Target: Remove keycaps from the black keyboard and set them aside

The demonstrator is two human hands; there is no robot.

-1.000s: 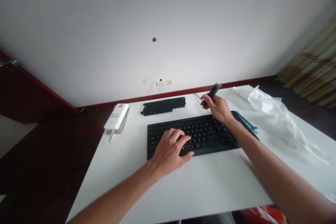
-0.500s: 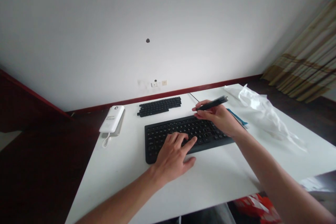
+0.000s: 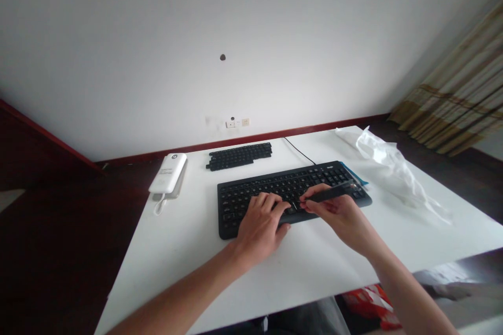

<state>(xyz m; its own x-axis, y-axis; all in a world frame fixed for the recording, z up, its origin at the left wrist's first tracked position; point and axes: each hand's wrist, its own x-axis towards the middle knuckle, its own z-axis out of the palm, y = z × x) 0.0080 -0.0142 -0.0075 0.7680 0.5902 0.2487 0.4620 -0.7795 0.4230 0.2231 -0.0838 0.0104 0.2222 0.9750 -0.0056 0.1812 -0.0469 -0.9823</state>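
A black keyboard (image 3: pixel 267 180) lies on the white table in front of me, a little askew. My left hand (image 3: pixel 261 225) presses on its lower middle, fingers bent over the keys and thumb against the front edge. Just to the right, my right hand (image 3: pixel 334 212) pinches a slim black pen-like tool (image 3: pixel 329 192) with a clear rear end. The tool's front end is down near the lower keys, partly hidden by my fingertips; its exact kind does not show.
Behind the keyboard lies a loose black sheet of keys (image 3: pixel 239 156). A white power bank (image 3: pixel 168 174) with a short cable rests on a flat device at the left. At the right are a crumpled white plastic bag (image 3: pixel 387 159) and a blue item (image 3: pixel 356 174) beside the keyboard.
My right hand has come down and toward me with the black tool, from above the keyboard to its lower keys. My left thumb has drawn in to the keyboard's front edge.
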